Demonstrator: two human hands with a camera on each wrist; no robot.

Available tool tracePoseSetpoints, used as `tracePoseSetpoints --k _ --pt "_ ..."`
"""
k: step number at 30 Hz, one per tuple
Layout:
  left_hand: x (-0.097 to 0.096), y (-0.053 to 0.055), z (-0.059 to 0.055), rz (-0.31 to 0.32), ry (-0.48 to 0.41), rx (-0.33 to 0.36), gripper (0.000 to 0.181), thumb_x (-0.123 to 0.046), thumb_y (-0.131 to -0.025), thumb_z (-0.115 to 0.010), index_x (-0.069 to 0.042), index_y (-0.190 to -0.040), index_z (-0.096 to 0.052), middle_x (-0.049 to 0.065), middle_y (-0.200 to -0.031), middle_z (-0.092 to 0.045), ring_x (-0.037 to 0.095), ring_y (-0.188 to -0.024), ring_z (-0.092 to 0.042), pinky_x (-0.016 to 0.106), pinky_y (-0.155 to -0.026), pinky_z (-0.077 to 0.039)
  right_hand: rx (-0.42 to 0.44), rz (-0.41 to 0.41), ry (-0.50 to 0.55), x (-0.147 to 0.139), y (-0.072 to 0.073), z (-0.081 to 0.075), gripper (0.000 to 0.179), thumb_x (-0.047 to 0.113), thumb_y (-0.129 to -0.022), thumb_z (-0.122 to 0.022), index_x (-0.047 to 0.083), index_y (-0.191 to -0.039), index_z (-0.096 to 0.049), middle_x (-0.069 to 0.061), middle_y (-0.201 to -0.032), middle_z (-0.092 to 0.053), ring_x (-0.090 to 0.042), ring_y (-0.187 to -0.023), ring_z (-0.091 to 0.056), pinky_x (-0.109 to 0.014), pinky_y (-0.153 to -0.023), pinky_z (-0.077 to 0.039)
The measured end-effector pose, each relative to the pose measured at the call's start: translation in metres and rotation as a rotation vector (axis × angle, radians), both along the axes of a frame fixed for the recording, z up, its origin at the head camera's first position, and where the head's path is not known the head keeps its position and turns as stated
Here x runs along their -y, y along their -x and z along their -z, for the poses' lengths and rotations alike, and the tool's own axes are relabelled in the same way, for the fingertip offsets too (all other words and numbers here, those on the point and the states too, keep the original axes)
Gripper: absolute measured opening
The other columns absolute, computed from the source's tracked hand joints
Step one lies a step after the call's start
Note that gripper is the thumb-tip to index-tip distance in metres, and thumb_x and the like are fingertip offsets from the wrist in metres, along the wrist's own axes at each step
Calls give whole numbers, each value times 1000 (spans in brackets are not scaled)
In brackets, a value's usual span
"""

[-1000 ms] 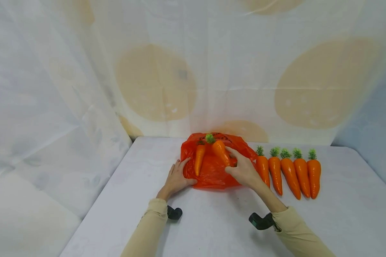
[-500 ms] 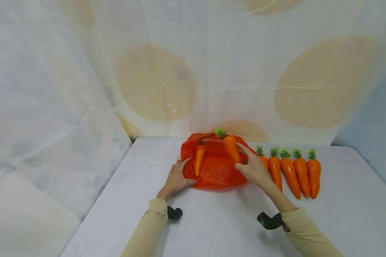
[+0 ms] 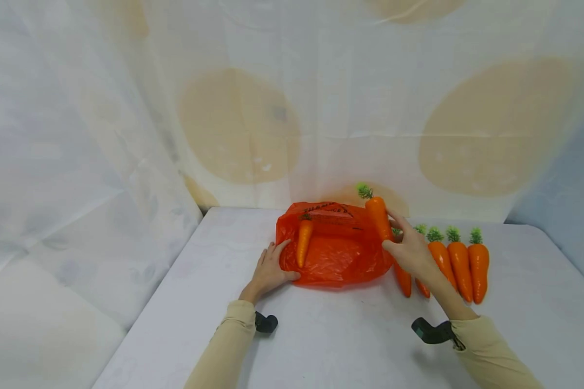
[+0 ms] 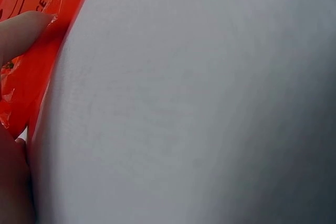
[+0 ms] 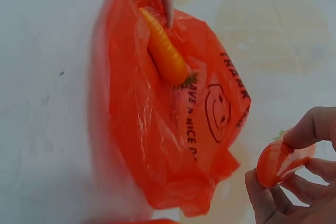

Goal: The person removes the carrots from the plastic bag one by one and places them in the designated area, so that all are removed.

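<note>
A red plastic bag (image 3: pixel 338 262) with black printing lies with its mouth spread on the white table. One orange carrot (image 3: pixel 304 244) with green tops sits inside it on the left; the right wrist view shows this carrot (image 5: pixel 167 59) too. My left hand (image 3: pixel 269 271) rests against the bag's left side, fingers and thumb spread and fairly straight; the left wrist view shows only part of it. Above the bag's right edge, my right hand (image 3: pixel 411 249) grips a second carrot (image 3: pixel 379 217) near its narrow end, leafy top pointing up and left.
Several carrots (image 3: pixel 459 270) lie in a row right of the bag, leafy ends toward the back; my right hand and forearm partly cover some. A patterned curtain (image 3: pixel 360 108) hangs behind the table (image 3: pixel 336 346).
My right hand has carried its carrot rightward and slightly up, from over the middle of the bag to its right edge. My left hand and the carrot in the bag have stayed put.
</note>
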State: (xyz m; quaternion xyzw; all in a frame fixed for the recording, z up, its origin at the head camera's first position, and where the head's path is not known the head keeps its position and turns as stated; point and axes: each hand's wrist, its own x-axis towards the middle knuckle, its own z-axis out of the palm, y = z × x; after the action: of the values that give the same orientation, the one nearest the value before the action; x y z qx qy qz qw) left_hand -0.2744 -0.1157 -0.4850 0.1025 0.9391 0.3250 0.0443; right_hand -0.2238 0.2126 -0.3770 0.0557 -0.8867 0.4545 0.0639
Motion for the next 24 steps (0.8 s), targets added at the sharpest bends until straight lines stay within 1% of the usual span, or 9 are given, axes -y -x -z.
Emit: tracePoseSetpoints --k 5,8,15,17,19,22,24 --pt "0 0 -1 10 -4 -1 89 -45 -69 -71 -32 -144 -25 10 -153 -15 30 -141 -6 51 -112 -8 -2 12 -42 -19 -5 2 72 9 -86 -53 21 -148 -19 -23 -137 -41 -33 -88 -56 -33 -64 -52" --pt "0 0 -1 13 -12 -5 89 -44 -69 -72 -30 -144 -26 11 -152 -15 31 -140 -7 53 -112 -8 3 29 -73 -30 -8 2 72 10 -86 -51 20 -149 -17 -25 -137 -39 -34 -91 -56 -32 -63 -51" --pt "0 1 1 -11 -13 22 89 -45 -69 -72 -35 -144 -25 9 -153 -13 30 -140 -5 53 -111 -9 0 87 -126 -57 -13 -2 72 11 -87 -50 14 -149 -13 -30 -136 -37 -38 -92 -55 -31 -59 -50" --pt "1 1 2 -13 -8 18 90 -46 -68 -72 -35 -144 -25 9 -153 -13 30 -141 -5 53 -112 -9 1 106 -133 -65 -14 -1 72 11 -87 -50 14 -149 -14 -31 -135 -37 -38 -92 -54 -32 -59 -50" --pt "0 1 2 -9 -4 9 89 -46 -69 -72 -34 -144 -25 9 -153 -14 30 -141 -5 52 -112 -9 2 125 -131 -74 -15 1 72 10 -87 -50 13 -149 -13 -33 -135 -36 -41 -94 -53 -36 -63 -52" --pt "0 2 3 -4 4 -2 89 -46 -69 -72 -34 -144 -25 8 -153 -15 28 -141 -5 50 -112 -8 20 147 -124 -85 -18 5 72 12 -88 -49 15 -149 -11 -33 -136 -34 -43 -97 -49 -43 -65 -52" --pt "0 2 3 -7 5 -1 90 -46 -69 -72 -34 -144 -25 8 -153 -15 28 -141 -5 50 -113 -7 23 159 -144 -91 -19 8 71 14 -89 -49 15 -149 -11 -34 -136 -33 -43 -97 -48 -47 -67 -51"
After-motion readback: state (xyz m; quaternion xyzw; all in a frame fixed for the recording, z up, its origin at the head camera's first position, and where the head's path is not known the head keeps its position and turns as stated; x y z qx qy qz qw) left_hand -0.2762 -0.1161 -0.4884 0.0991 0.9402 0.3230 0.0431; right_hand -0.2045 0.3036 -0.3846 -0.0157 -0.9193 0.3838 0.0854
